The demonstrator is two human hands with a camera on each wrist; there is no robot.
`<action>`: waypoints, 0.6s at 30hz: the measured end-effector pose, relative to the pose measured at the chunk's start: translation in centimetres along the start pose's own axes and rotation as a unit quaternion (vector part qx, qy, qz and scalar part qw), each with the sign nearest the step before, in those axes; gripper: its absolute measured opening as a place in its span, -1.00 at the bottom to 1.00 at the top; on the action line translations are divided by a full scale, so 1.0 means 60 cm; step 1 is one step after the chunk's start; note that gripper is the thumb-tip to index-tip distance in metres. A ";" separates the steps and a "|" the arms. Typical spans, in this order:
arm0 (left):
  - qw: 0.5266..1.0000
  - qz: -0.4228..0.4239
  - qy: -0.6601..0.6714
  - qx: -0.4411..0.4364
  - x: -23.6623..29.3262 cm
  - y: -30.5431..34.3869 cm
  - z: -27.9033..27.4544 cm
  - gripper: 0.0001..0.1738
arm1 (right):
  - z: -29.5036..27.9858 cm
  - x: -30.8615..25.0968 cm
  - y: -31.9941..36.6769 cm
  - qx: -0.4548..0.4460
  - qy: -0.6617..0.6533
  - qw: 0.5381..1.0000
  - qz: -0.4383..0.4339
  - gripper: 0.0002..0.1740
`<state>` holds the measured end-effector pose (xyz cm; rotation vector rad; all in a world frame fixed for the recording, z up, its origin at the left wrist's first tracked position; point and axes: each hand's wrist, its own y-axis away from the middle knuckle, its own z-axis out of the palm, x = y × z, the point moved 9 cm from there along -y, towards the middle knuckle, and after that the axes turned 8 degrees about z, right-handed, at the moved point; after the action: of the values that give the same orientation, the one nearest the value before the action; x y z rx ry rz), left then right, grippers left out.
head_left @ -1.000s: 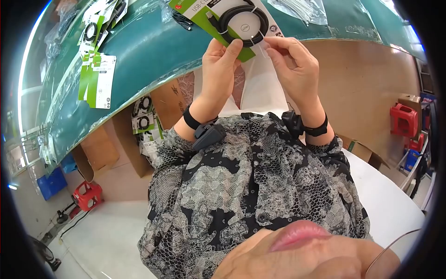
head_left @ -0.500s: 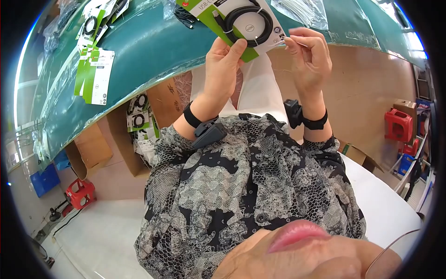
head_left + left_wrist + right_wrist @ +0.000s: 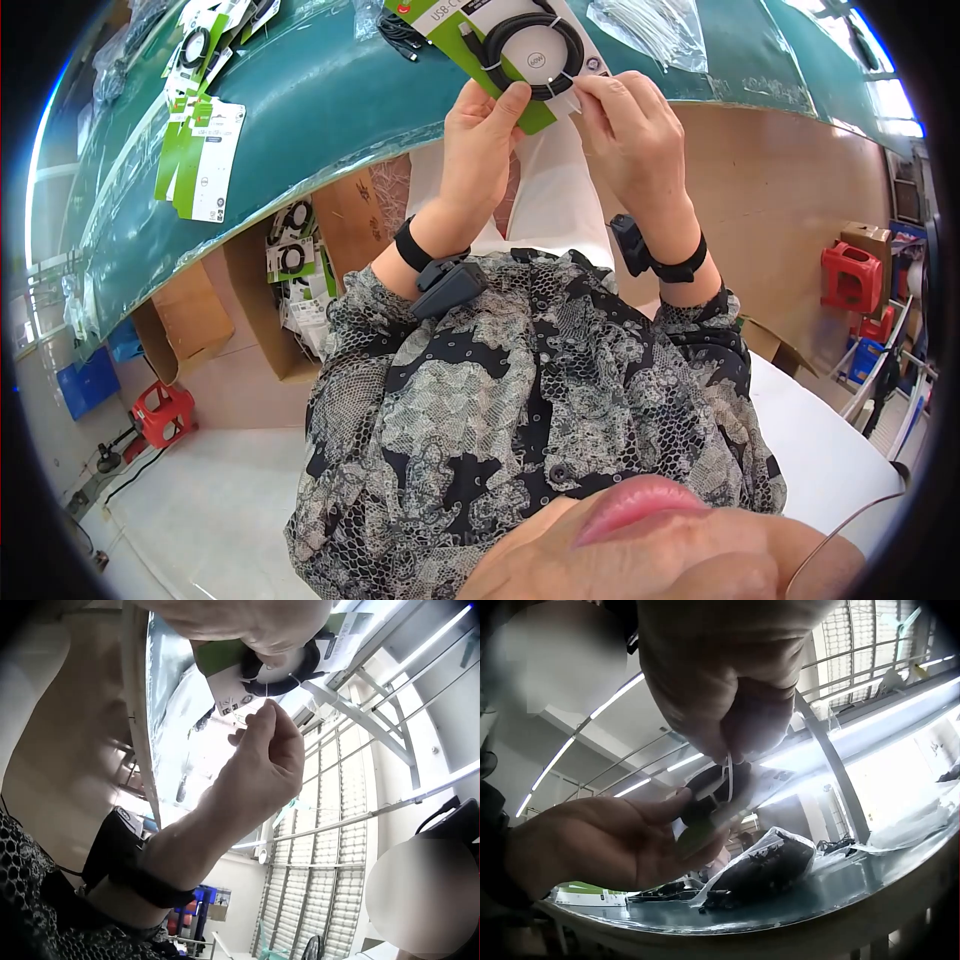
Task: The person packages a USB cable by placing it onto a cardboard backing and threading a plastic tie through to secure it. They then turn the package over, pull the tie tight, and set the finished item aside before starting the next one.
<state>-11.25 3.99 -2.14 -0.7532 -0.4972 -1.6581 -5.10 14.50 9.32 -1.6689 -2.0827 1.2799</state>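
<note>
- The left hand (image 3: 478, 150) grips a green and white card (image 3: 450, 25) at its lower edge, thumb pressed flat on the front and fingers curled behind.
- A black cable (image 3: 492, 52) is coiled in a ring on the face of the card.
- The right hand (image 3: 630, 140) pinches a thin white tie (image 3: 729, 774) between thumb and fingertips, at the card's lower right edge, just beside the coil.
- The card is held up in the air above the near rim of the green table (image 3: 300, 110), tilted, and touches nothing but the two hands.
- The hands are close together, and open space lies between them and the person's chest.
- On the table beyond the right hand lies a clear bag (image 3: 650, 25) of white strips, near the card's far edge.
- Well to the left, a stack of cards (image 3: 200, 150) lies near the table rim.
- Under the rim stands an open cardboard box (image 3: 300, 270) holding more carded cables.
</note>
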 end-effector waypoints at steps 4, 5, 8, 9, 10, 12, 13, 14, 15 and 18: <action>0.999 0.038 -0.027 -0.011 0.005 0.000 -0.003 -0.77 | -0.004 -0.016 -0.005 -0.007 0.050 0.998 -0.024 -0.81; 0.997 0.053 -0.046 -0.014 0.009 0.001 -0.003 -0.77 | -0.003 -0.018 -0.005 -0.011 0.061 0.998 -0.028 -0.81; 0.993 0.086 -0.083 -0.018 0.015 0.001 -0.004 -0.77 | 0.002 -0.019 -0.005 -0.026 0.070 0.997 -0.035 -0.83; 0.991 0.100 -0.087 -0.022 0.016 0.001 -0.003 -0.77 | 0.005 -0.019 -0.004 -0.033 0.074 0.996 -0.038 -0.84; 0.989 0.114 -0.092 -0.027 0.017 0.000 -0.002 -0.77 | 0.006 -0.018 -0.004 -0.033 0.074 0.996 -0.039 -0.84; 0.986 0.129 -0.096 -0.030 0.020 0.001 -0.002 -0.78 | 0.010 -0.017 -0.003 -0.032 0.076 0.996 -0.043 -0.84; 0.984 0.131 -0.119 -0.031 0.021 0.002 -0.003 -0.78 | 0.011 -0.017 -0.003 -0.031 0.077 0.996 -0.045 -0.85; 0.981 0.133 -0.141 -0.031 0.022 0.003 -0.003 -0.79 | 0.011 -0.017 -0.003 -0.031 0.077 0.996 -0.045 -0.85; 0.977 0.136 -0.162 -0.032 0.022 0.003 -0.002 -0.79 | 0.014 -0.016 -0.003 -0.039 0.082 0.995 -0.044 -0.85; 0.974 0.150 -0.165 -0.032 0.025 0.006 0.003 -0.80 | 0.019 -0.013 -0.002 -0.054 0.092 0.993 -0.040 -0.86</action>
<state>-11.02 3.01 -0.99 -1.1046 -0.5339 -1.2778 -5.62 13.24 8.98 -1.6573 -2.1167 0.9657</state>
